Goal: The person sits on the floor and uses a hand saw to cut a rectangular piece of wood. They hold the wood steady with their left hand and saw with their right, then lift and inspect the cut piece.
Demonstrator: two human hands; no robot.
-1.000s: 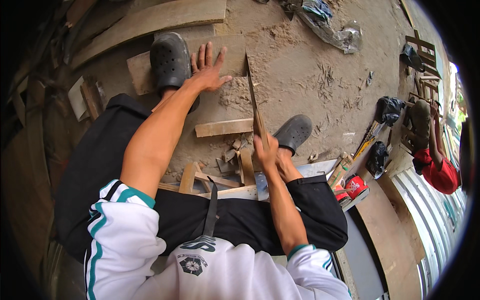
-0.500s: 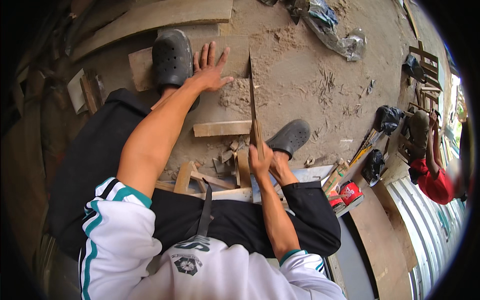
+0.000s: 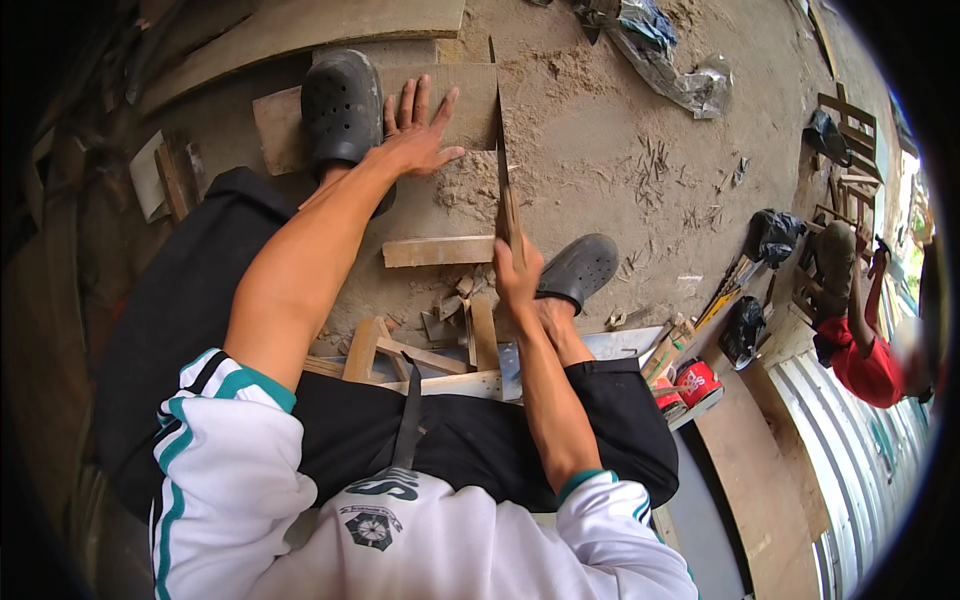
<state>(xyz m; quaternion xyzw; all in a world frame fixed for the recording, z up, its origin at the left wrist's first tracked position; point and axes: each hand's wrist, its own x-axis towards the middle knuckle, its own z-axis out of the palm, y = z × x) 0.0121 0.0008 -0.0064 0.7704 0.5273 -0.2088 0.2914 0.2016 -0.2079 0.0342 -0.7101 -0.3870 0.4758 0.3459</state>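
Observation:
My left hand (image 3: 412, 140) lies flat with fingers spread on a wooden board (image 3: 468, 95), pressing near its middle. My left foot, in a dark clog (image 3: 342, 105), rests on the same board. My right hand (image 3: 518, 275) is wrapped around the wooden handle of a handsaw (image 3: 502, 140). Its narrow dark blade runs away from me along the board's right end and reaches past the far edge. A short wooden block (image 3: 438, 251) lies on the ground left of my right hand. My right foot's clog (image 3: 580, 270) stands on the ground beside that hand.
Offcuts and wooden strips (image 3: 420, 355) lie close in front of my legs. Long planks (image 3: 300, 45) lie at the far left. Crumpled plastic (image 3: 690, 85) is on the dusty ground. Black bags (image 3: 775, 235) and red cans (image 3: 697, 382) are at right, near another person in red (image 3: 868, 360).
My right hand has pushed the saw forward, away from me, so more blade shows beyond the board's far edge. The left hand stays on the board.

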